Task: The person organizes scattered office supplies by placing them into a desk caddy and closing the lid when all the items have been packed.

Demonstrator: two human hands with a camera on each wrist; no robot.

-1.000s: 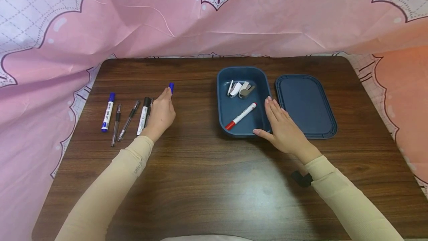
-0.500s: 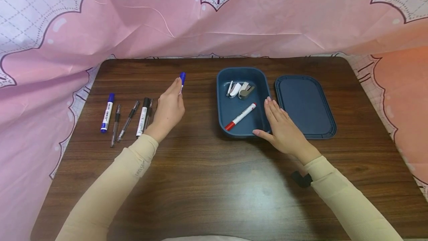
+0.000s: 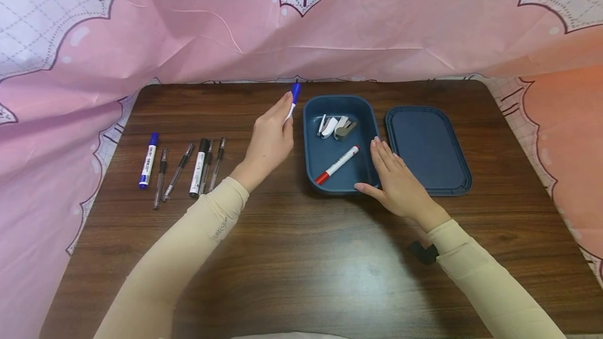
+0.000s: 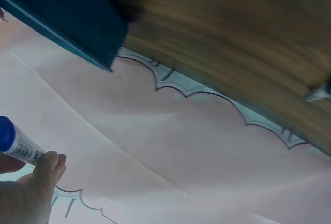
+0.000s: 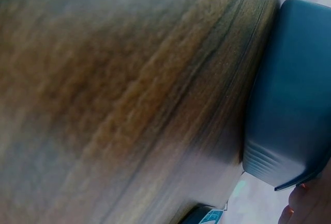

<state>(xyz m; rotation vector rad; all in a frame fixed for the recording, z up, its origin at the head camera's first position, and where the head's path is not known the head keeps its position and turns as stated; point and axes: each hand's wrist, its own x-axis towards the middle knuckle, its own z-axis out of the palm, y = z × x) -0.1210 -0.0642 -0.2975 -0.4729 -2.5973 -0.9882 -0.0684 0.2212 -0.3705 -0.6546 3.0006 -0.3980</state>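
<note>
My left hand grips a white marker with a blue cap, held up just left of the dark blue box. The left wrist view shows the same marker between thumb and fingers. With straight fingers my right hand rests on the box's right rim, thumb at the near corner. Inside the open box lie a red-capped marker, a small white stapler and a grey and white one. From the right wrist, the box's outer wall is seen.
Right of the box lies its flat blue lid. At the table's left are another blue marker, a black marker and several clear pens with black grips. A pink curtain hangs behind the table.
My left hand has carried the blue-capped marker rightward and away from me, from beside the pens to near the box. The right hand has kept its place on the rim.
</note>
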